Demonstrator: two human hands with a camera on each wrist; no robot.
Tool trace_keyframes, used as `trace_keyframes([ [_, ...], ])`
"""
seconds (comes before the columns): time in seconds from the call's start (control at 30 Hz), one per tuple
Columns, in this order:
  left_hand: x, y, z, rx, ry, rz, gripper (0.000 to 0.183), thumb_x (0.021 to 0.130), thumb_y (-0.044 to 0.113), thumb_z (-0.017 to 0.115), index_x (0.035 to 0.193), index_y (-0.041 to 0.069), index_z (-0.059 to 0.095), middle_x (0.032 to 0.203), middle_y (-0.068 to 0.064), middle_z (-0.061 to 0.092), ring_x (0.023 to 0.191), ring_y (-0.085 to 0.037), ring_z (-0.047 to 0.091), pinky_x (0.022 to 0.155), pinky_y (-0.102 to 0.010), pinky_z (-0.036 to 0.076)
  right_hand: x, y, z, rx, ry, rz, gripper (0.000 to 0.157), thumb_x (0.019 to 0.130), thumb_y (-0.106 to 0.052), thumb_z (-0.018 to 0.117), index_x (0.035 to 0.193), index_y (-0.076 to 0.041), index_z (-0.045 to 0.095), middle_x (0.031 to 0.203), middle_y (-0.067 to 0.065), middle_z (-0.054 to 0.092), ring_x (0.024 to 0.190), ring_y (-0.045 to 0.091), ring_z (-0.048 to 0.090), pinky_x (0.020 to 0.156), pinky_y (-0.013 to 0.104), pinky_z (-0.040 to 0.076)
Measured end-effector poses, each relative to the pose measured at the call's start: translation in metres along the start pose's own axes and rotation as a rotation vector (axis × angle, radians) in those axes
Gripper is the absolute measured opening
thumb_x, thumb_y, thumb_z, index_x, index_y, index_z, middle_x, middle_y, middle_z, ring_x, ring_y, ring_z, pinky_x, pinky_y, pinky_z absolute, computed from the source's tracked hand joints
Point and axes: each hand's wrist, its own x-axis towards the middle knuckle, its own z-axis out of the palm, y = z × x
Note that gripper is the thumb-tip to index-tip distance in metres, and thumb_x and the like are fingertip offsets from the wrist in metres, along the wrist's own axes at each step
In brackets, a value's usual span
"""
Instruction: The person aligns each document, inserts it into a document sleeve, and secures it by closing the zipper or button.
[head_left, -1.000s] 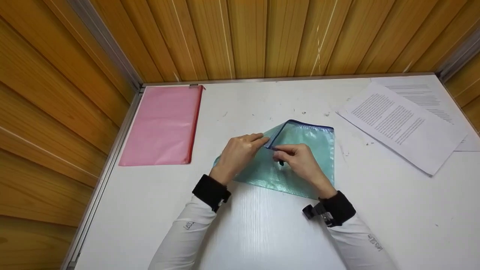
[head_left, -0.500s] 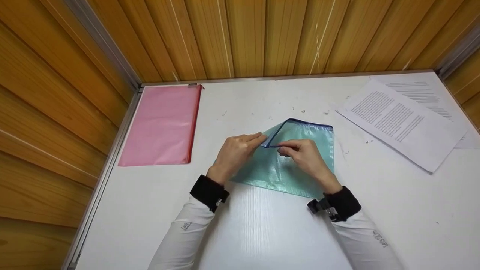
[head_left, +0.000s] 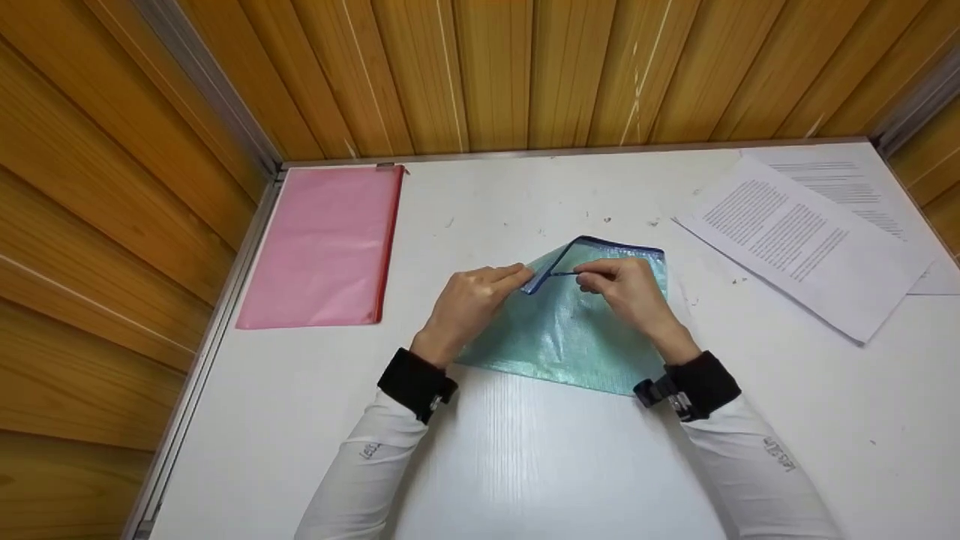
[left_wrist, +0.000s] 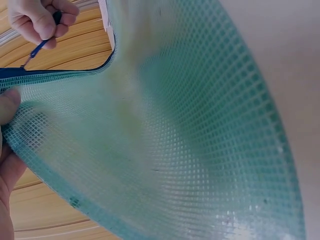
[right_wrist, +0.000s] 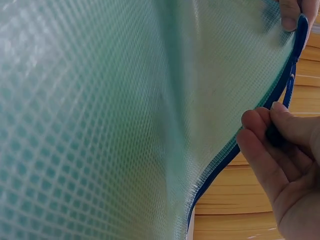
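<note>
A translucent green mesh zipper pouch (head_left: 570, 337) with a dark blue zipper edge (right_wrist: 215, 170) is raised off the white table, its zipper side bent to a peak. My left hand (head_left: 476, 300) pinches the pouch's corner near the end of the zipper, thumb on one face and fingers behind. My right hand (head_left: 626, 289) pinches the blue zipper pull cord (left_wrist: 37, 48), which is stretched taut from the slider. The cord's dark end (right_wrist: 274, 136) shows between the right thumb and fingers. In the head view, the left hand covers the pouch's left corner.
A pink zipper pouch (head_left: 322, 247) with a red edge lies at the back left of the white table (head_left: 480, 465). Printed paper sheets (head_left: 810, 247) overlap at the back right. Wood-plank walls (head_left: 495, 75) stand behind and to the left.
My right hand has moved up and to the right, drawing the zipper slider a short way along from the corner, its cord now stretched. The left hand has stayed nearly still.
</note>
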Motion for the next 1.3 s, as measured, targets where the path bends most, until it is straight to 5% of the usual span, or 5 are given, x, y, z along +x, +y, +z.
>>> trace_keyframes([
  [0.37,-0.004,-0.008,-0.006,-0.104,0.062,-0.075,0.021,0.09,-0.004,0.065,0.104,0.009,0.075,0.101,-0.004,0.078,0.089,-0.017,0.075,0.077,-0.027,0.06,0.006,0.026,-0.02,-0.122,0.049,0.065,0.017,0.092,-0.008,0.068,0.105,0.002,0.076,0.095,0.02,0.077,0.081,0.018,0.074,0.064,0.008,0.049],
  [0.8,-0.008,-0.015,-0.004,-0.173,0.056,-0.122,0.019,0.092,-0.006,0.062,0.101,0.006,0.073,0.096,-0.004,0.078,0.089,-0.017,0.075,0.077,-0.025,0.06,0.002,0.028,-0.033,-0.175,0.039,0.07,0.016,0.091,-0.008,0.07,0.102,0.001,0.077,0.093,0.019,0.077,0.074,0.003,0.066,0.062,0.008,0.047],
  [1.1,-0.02,-0.033,-0.014,-0.219,0.101,-0.275,0.023,0.091,-0.012,0.058,0.099,0.004,0.073,0.095,-0.008,0.076,0.093,-0.02,0.074,0.083,-0.025,0.059,-0.005,0.05,-0.059,-0.229,0.099,0.111,0.016,0.09,-0.004,0.07,0.102,0.005,0.075,0.097,0.025,0.075,0.071,-0.004,0.059,0.06,0.004,0.044],
  [1.3,-0.025,-0.044,-0.018,-0.246,0.112,-0.318,0.026,0.091,-0.015,0.054,0.099,0.003,0.071,0.095,-0.01,0.075,0.093,-0.021,0.073,0.083,-0.026,0.059,-0.014,0.063,-0.078,-0.258,0.119,0.135,0.017,0.09,-0.007,0.071,0.102,0.003,0.076,0.098,0.025,0.075,0.071,-0.007,0.055,0.06,0.005,0.042],
])
